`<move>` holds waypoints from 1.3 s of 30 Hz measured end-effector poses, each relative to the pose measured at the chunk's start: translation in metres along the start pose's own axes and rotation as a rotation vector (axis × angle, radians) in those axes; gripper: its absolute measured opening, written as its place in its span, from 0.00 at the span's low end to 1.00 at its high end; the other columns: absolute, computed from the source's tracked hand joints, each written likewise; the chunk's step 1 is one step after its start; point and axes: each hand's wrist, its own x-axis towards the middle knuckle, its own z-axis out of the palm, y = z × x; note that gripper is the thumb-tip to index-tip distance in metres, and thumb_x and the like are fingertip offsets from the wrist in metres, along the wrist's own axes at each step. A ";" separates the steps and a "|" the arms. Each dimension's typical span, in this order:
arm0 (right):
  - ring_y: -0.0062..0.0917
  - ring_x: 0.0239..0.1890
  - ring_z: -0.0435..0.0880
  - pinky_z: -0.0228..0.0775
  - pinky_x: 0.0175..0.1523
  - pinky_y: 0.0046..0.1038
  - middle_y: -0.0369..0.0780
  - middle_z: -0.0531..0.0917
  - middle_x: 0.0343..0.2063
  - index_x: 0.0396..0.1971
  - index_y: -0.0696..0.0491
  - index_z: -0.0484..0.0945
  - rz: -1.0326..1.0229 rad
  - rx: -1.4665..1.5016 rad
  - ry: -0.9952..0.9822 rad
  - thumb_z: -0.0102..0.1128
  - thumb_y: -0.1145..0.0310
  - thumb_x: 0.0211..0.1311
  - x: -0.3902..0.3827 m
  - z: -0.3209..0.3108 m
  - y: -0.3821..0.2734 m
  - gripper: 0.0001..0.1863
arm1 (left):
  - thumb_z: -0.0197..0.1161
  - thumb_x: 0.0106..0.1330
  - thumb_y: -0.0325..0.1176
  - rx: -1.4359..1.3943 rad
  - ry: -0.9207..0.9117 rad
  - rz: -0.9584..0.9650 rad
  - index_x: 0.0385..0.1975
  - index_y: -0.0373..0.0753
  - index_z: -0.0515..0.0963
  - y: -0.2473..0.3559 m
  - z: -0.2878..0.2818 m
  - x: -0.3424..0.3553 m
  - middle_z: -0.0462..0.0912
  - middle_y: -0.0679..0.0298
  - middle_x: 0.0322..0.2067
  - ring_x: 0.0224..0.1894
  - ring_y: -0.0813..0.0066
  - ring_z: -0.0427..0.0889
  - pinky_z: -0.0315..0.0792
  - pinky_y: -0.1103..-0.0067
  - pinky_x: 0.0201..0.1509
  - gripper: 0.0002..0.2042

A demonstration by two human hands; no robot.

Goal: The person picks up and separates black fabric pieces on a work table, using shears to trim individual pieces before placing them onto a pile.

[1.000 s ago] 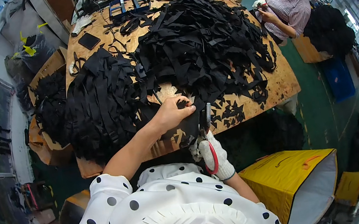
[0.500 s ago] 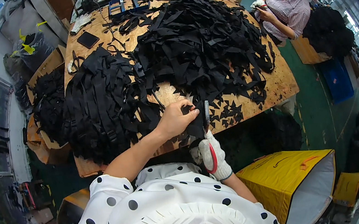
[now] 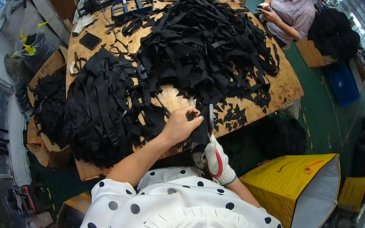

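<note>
My bare left hand [image 3: 181, 127] is closed at the near edge of the table, pinching a black fabric piece [image 3: 201, 134] between thumb and fingers. Just right of it, my right hand [image 3: 226, 169], in a white knitted glove, grips red-handled scissors [image 3: 211, 115]. Their metal blades point away from me along the right side of the fabric. Whether the blades touch the cloth I cannot tell. Beyond both hands rises a large heap of black strap pieces [image 3: 200, 40]. Small black triangular offcuts [image 3: 230, 115] lie scattered right of the blades.
The wooden table [image 3: 288, 81] also bears a second pile of black straps [image 3: 100, 98], a phone [image 3: 90, 41], another pair of scissors [image 3: 76, 64] and a blue frame [image 3: 131, 5]. A yellow bag [image 3: 292, 182] stands at my right. A co-worker [image 3: 291, 5] stands at the far right.
Both of my hands stay almost in place, with the scissors and glove shifting very slightly. The co-worker's hands have moved a little.
</note>
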 end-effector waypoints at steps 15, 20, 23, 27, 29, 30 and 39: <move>0.39 0.49 0.75 0.66 0.52 0.31 0.51 0.75 0.47 0.58 0.61 0.60 -0.051 -0.027 0.020 0.35 0.51 0.68 0.002 0.000 -0.001 0.30 | 0.60 0.59 0.32 -0.071 -0.040 -0.035 0.27 0.32 0.73 -0.005 0.002 -0.001 0.76 0.67 0.24 0.26 0.85 0.72 0.69 0.84 0.30 0.08; 0.38 0.48 0.76 0.66 0.51 0.30 0.50 0.75 0.47 0.58 0.61 0.61 0.001 -0.012 0.020 0.35 0.49 0.68 0.000 -0.004 0.010 0.31 | 0.61 0.56 0.33 -0.028 -0.069 -0.100 0.27 0.31 0.73 0.001 0.003 -0.003 0.76 0.66 0.24 0.27 0.84 0.72 0.69 0.84 0.32 0.10; 0.36 0.47 0.76 0.67 0.51 0.29 0.48 0.76 0.47 0.58 0.61 0.60 0.072 0.006 0.004 0.36 0.49 0.68 0.000 -0.005 0.010 0.31 | 0.61 0.57 0.33 -0.030 -0.095 -0.111 0.28 0.31 0.74 0.004 0.002 -0.001 0.76 0.66 0.24 0.28 0.83 0.72 0.69 0.83 0.32 0.10; 0.21 0.26 0.74 0.68 0.31 0.20 0.37 0.77 0.29 0.54 0.56 0.63 0.113 0.226 0.113 0.38 0.45 0.66 0.001 0.000 -0.012 0.30 | 0.63 0.56 0.32 -0.058 -0.050 -0.110 0.28 0.33 0.74 -0.004 -0.001 0.002 0.77 0.64 0.24 0.27 0.81 0.73 0.69 0.82 0.33 0.08; 0.13 0.15 0.70 0.65 0.21 0.15 0.31 0.75 0.20 0.51 0.53 0.65 0.269 0.377 0.154 0.38 0.42 0.65 0.000 0.000 -0.014 0.30 | 0.63 0.56 0.32 0.005 -0.005 0.132 0.30 0.33 0.76 0.000 -0.011 0.008 0.78 0.64 0.26 0.30 0.80 0.74 0.69 0.82 0.37 0.09; 0.14 0.16 0.71 0.66 0.22 0.16 0.32 0.75 0.20 0.51 0.53 0.65 0.199 0.435 0.174 0.39 0.42 0.64 0.000 -0.004 0.000 0.30 | 0.64 0.56 0.32 -0.050 -0.025 0.103 0.31 0.33 0.77 0.028 -0.019 0.009 0.79 0.64 0.27 0.33 0.79 0.76 0.69 0.82 0.41 0.09; 0.18 0.22 0.74 0.70 0.26 0.19 0.36 0.75 0.27 0.52 0.53 0.63 0.076 0.769 0.139 0.49 0.46 0.63 -0.001 -0.010 -0.002 0.27 | 0.67 0.53 0.22 -0.015 0.176 0.591 0.32 0.37 0.78 0.131 -0.097 0.059 0.75 0.73 0.28 0.31 0.89 0.70 0.66 0.88 0.36 0.08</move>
